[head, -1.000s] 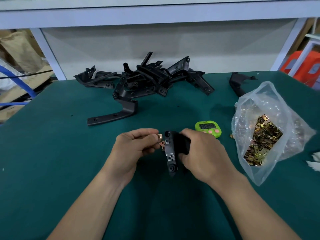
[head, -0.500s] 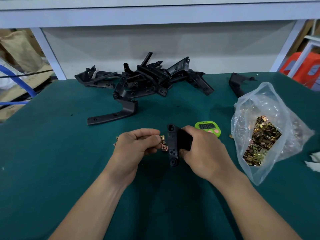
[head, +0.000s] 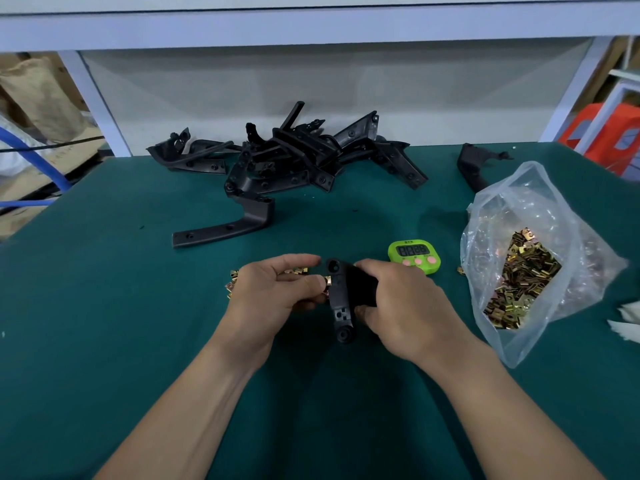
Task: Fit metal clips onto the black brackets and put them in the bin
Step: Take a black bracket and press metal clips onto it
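My right hand (head: 401, 313) grips a black bracket (head: 341, 306) upright over the green table, its round end pointing at me. My left hand (head: 273, 292) pinches a small brass-coloured metal clip (head: 327, 281) against the bracket's left edge. A few loose clips (head: 231, 284) lie on the table just behind my left hand. A pile of black brackets (head: 287, 168) lies at the back of the table, and one long bracket (head: 225, 226) lies in front of the pile. No bin is in view.
A clear plastic bag (head: 533, 258) of several brass clips lies open at the right. A green digital timer (head: 414, 255) sits behind my right hand. Another black bracket (head: 476, 168) lies at the back right. White scraps (head: 627, 320) lie at the right edge.
The bracket has shifted slightly in my right hand, and my left hand has brought the clip up against its upper left edge. Loose clips behind my left hand have come into view.
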Demonstrator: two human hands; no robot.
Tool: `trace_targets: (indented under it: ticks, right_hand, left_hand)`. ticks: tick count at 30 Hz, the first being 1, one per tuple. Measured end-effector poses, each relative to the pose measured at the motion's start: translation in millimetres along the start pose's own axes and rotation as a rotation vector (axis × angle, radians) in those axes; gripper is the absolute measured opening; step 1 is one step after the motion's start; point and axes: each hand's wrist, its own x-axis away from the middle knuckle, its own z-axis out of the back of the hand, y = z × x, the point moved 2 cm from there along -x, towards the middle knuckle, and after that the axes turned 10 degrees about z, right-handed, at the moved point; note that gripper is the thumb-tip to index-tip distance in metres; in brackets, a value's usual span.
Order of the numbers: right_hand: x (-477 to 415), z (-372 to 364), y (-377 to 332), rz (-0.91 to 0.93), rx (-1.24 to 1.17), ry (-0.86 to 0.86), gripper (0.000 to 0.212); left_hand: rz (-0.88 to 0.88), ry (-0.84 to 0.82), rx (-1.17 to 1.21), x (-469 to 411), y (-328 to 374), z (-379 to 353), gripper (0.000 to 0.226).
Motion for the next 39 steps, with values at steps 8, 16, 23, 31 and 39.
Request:
trace_targets:
  ticks: [8, 16, 23, 31, 39]
  right_hand:
    - [5, 0, -6, -0.016, 0.086, 0.054, 0.037]
    - [7, -3, -14, -0.056, 0.144, 0.062, 0.03]
    - [10, 2, -21, -0.065, 0.104, 0.128, 0.031]
    - [1, 10, -2, -0.11, -0.142, 0.373, 0.023]
    - [-1, 26, 41, -0.33, -0.261, 0.354, 0.019]
  left_hand:
    - [-0.017, 0.018, 0.021, 2, 0, -5, 0.025]
    - [-0.168, 0.15, -0.263, 14, 4, -13, 0.043]
    - [-0.346, 0.218, -0.43, 32, 13, -27, 0.073]
    - [-0.352, 0.185, -0.213, 25, 2, -43, 0.03]
    - [-0.335, 0.303, -0.412, 4, -5, -16, 0.028]
